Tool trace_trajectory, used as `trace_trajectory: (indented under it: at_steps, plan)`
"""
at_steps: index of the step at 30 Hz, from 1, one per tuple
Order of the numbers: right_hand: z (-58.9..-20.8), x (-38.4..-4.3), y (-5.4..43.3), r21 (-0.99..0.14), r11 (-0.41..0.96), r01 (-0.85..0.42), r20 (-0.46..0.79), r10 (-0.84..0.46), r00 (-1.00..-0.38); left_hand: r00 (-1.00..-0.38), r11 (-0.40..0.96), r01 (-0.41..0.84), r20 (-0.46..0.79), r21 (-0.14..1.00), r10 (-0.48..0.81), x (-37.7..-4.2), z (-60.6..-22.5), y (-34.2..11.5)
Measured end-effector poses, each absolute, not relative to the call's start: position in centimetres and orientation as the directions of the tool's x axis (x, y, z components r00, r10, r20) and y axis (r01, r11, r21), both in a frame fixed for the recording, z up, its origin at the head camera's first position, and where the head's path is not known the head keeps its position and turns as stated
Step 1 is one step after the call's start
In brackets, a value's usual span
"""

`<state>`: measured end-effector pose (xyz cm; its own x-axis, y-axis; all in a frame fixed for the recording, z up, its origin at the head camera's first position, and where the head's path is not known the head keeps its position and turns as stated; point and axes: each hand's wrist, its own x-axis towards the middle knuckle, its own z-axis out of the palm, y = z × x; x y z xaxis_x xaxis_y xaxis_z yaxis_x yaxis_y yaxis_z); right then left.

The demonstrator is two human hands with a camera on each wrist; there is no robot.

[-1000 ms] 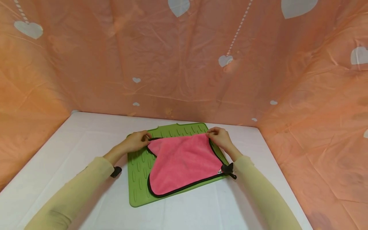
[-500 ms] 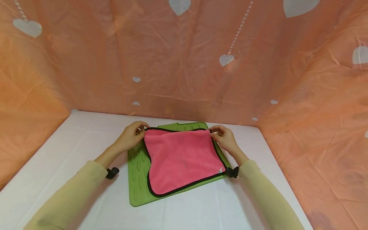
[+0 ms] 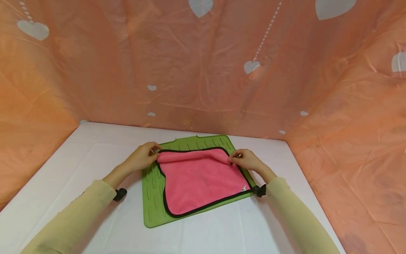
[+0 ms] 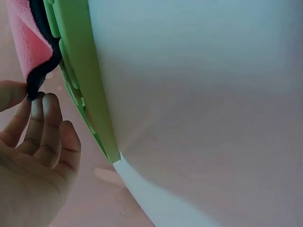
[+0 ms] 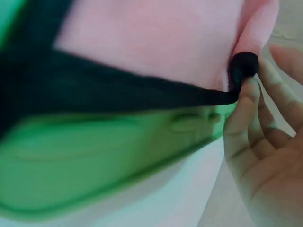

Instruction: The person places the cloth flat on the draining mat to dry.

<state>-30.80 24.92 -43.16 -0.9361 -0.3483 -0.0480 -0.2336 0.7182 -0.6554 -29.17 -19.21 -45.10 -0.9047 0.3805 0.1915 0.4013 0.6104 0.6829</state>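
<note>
A pink cloth with black edging [image 3: 203, 183] lies over a green ribbed mat [image 3: 154, 215]. My left hand [image 3: 141, 157] pinches its far left corner between thumb and fingertips; in the left wrist view the black edging [image 4: 41, 71] bends where the fingers hold it. At the cloth's right side, my right hand [image 3: 248, 160] pinches the black-edged border, a little nearer than the far right corner. There the right wrist view shows the edging curled over at the fingertips [image 5: 248, 90]. A raised fold runs across the cloth between both hands, and a small white tag [image 3: 243, 188] shows near its right corner.
The mat sits on a white-covered table [image 3: 104, 148]. Behind and at both sides hangs an orange curtain [image 3: 196, 88] with pale hearts. Black wrist devices [image 3: 120, 194] show at both cuffs.
The cloth's folded left side has been spread outward to the left. Its far edge rose toward the back, then came lower and nearer. The right hand has slid nearer along the right border.
</note>
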Motion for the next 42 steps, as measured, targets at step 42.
trace_trajectory:
  at_steps: [42]
  plan:
    - [-43.2, -34.9, 21.4, -0.721, 0.663, -0.201, 0.171, -0.111, -0.979, -0.911, 0.608, 0.406, 0.254, 0.682, 0.324, -29.6, -45.0, -19.0]
